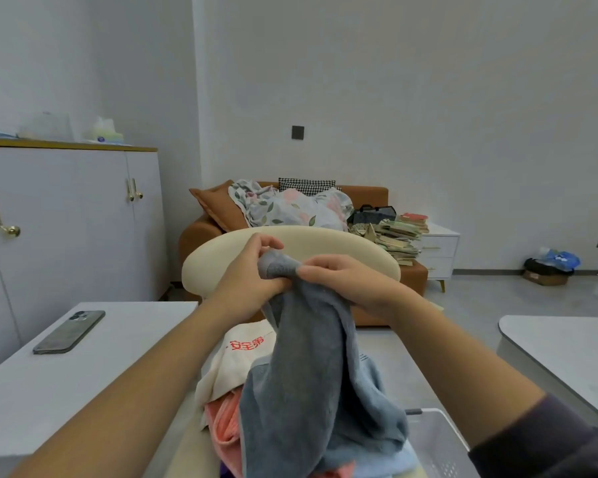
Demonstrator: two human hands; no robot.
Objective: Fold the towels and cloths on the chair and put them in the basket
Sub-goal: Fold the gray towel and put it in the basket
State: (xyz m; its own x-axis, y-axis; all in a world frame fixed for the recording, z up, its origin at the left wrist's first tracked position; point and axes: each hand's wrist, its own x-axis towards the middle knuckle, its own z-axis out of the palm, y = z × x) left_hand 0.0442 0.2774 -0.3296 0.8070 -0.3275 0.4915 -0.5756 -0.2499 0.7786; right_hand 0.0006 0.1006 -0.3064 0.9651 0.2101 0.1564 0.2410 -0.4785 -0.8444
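- grey terry towel (311,367) is held up over the cream padded chair (342,241). It hangs straight down from both hands, long axis vertical, with its lower end slumped onto the pile on the seat.
- left hand (249,274) and right hand (342,281) meet at the towel's top edge, mid-scene, in front of the chair back. Neither is clearly nearer to it.
- left hand: fingers curled, pinching the bunched top edge.
- right hand: fingers curled, pinching the same edge just right of the left, fingertips touching it.
- towel is scrunched, not spread; judge that the hands must slide apart along the edge to find the corners.
- pile under it: cream cloth with red print (242,353), coral pink ribbed cloth (223,426), light blue towel (373,384), all unfolded.
- clear perforated plastic basket (435,439) is near right, just beside the pile, on the right hand's side. Can't tell its contents.
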